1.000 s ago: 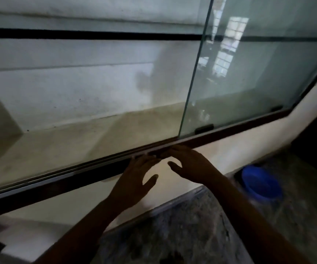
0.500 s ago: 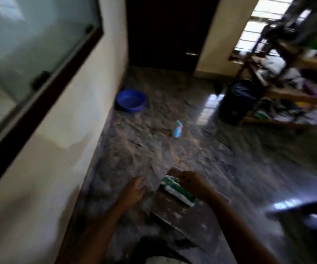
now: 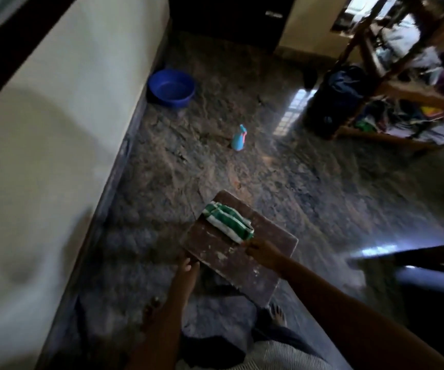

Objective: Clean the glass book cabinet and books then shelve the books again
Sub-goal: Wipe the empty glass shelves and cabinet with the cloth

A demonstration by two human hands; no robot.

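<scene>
Both bare arms extended forward and down.
The left hand (image 3: pixel 188 265) held its fingers straight; the right hand (image 3: pixel 262 252) reached farther, finger pose blurred.

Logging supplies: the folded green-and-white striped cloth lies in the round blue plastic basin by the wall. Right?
No. The head view shows the folded green-and-white striped cloth on the worn brown wooden stool, not in the round blue plastic basin by the wall.

Cloth (image 3: pixel 227 222): green and white stripes; stool (image 3: pixel 242 265): dark brown, flecked with pale paint. Basin (image 3: pixel 171 88) solid blue, spray bottle (image 3: pixel 238 140) light blue with a pink trigger. Floor (image 3: pixel 282 182) mottled grey-brown stone pattern, wall (image 3: pixel 55 116) plain cream.
</scene>
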